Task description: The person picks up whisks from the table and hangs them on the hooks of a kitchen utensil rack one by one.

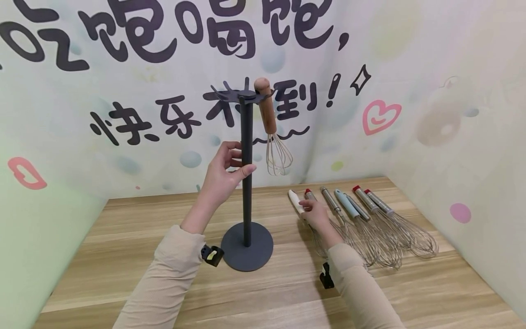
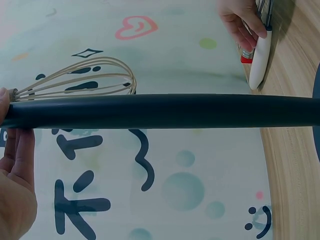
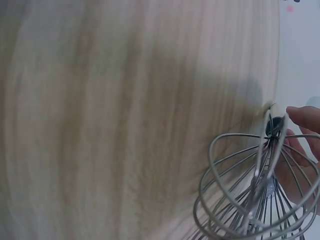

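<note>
My left hand [image 1: 219, 176] holds the upright of a dark utensil stand [image 1: 247, 201], thumb in front and fingers behind. A wooden-handled whisk [image 1: 268, 112] hangs head down from the stand's hooked top, just right of the pole; its wire loops [image 2: 100, 75] show in the left wrist view. At the right, my right hand [image 1: 318, 215] pinches a white-handled whisk [image 1: 294, 198] near the lower end of its handle [image 2: 260, 62]. Wire loops [image 3: 260, 195] of whisks fill the lower right of the right wrist view, beside the fingers.
Right of that hand, several more whisks lie in a row on the wooden table [image 1: 123, 256], among them one with a light blue handle [image 1: 346, 203] and red-tipped ones [image 1: 363, 197]. The stand's round base [image 1: 234, 249] rests mid-table. A printed cloth wall [image 1: 164, 155] rises behind.
</note>
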`<state>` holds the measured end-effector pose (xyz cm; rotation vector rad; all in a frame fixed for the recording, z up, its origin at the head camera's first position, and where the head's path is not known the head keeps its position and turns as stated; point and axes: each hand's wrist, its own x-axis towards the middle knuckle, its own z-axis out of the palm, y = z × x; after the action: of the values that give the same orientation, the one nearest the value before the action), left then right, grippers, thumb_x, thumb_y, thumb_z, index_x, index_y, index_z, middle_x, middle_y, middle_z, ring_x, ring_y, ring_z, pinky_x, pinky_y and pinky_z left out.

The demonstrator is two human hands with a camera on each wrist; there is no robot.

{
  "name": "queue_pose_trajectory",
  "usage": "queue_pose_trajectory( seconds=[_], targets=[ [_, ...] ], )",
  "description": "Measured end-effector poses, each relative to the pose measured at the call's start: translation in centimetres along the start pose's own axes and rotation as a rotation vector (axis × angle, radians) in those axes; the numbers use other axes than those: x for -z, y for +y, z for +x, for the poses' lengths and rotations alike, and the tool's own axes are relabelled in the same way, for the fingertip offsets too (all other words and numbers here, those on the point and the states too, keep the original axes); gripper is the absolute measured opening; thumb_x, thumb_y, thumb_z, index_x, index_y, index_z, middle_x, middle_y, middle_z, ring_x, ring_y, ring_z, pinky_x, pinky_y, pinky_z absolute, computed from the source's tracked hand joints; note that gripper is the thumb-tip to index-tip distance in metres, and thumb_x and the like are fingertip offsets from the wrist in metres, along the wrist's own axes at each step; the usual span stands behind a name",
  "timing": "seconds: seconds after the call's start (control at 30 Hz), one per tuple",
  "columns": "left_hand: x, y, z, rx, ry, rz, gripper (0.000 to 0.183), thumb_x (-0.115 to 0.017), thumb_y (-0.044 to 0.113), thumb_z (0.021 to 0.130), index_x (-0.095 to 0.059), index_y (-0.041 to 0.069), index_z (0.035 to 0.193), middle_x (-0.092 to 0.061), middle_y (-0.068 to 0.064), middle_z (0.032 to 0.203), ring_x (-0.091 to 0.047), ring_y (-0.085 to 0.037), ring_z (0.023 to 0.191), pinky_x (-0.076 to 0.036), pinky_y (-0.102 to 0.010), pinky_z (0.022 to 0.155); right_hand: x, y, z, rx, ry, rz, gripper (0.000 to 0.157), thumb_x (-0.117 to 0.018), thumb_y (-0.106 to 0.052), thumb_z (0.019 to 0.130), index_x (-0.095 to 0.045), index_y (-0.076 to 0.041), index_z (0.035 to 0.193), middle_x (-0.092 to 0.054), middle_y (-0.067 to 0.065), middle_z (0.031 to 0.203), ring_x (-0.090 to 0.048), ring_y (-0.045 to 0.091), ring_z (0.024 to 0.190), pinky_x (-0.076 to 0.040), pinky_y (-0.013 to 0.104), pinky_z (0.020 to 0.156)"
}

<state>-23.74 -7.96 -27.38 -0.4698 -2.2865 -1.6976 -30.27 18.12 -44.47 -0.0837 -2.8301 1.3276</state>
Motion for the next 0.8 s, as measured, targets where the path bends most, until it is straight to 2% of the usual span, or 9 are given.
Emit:
queue_pose_trajectory(
  seconds=[0.2,0.4,0.6,0.8],
  targets=[
    [-0.06,0.00,-0.01,-0.001,0.000,-0.002,0.047,-0.069,0.013,0.087,-0.044,0.009,0.126,-0.062,-0.016,0.113,-0.061,-0.026,0.097,-0.053,-0.028,0.077,-0.13,-0.15,-0.22,0.012,-0.010,0.010,0.038,-0.060,0.008,0.084,-0.059,0.006,0.121,-0.060,0.027,0.121,-0.058,0.038,0.112,-0.054,0.042,0.089],
    [-0.01,0.04,-0.04,0.004,0.000,-0.001,0.047,-0.069,0.014,0.087,-0.044,0.009,0.127,-0.062,-0.015,0.114,-0.061,-0.026,0.098,-0.053,-0.032,0.079,-0.51,-0.21,-0.32,0.043,-0.006,0.003,0.038,-0.062,0.009,0.080,-0.060,0.006,0.118,-0.062,0.027,0.117,-0.062,0.039,0.107,-0.056,0.038,0.083],
    [0.06,0.11,-0.07,0.012,0.003,0.002,0.047,-0.069,0.014,0.087,-0.044,0.010,0.127,-0.062,-0.015,0.114,-0.061,-0.026,0.098,-0.053,-0.032,0.079,-0.63,-0.37,-0.47,0.021,-0.016,-0.018,0.039,-0.066,0.003,0.082,-0.059,0.006,0.120,-0.062,0.026,0.116,-0.062,0.038,0.107,-0.056,0.039,0.083],
    [0.12,0.15,-0.17,0.012,0.005,0.003,0.047,-0.069,0.015,0.087,-0.044,0.010,0.127,-0.062,-0.015,0.114,-0.060,-0.026,0.098,-0.053,-0.029,0.077,-0.68,-0.32,-0.55,0.006,-0.027,-0.042,0.039,-0.067,0.000,0.082,-0.059,0.007,0.119,-0.064,0.027,0.108,-0.064,0.034,0.094,-0.056,0.032,0.072]
  ],
)
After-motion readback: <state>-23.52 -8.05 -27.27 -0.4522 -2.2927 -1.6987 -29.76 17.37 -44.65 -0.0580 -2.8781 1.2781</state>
